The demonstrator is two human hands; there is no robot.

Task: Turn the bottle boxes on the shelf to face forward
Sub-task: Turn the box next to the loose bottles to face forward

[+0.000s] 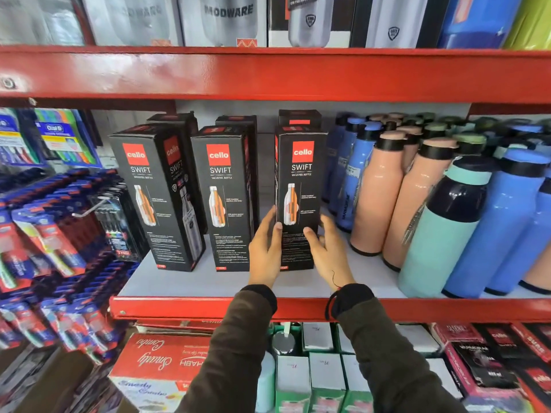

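3 black bottle boxes stand in a front row on the shelf (190, 281), more behind them. The person's left hand (264, 248) and right hand (326, 251) press flat against the 2 lower sides of the right box (299, 198), fingers loosely curled around it, near the shelf's front edge. The middle box (225, 198) faces forward; the left box (155, 195) sits angled, showing a side panel. The cardboard looks stiff, smooth and tall, likely top-heavy with a steel bottle inside, so gripping low on opposite sides suits twisting it.
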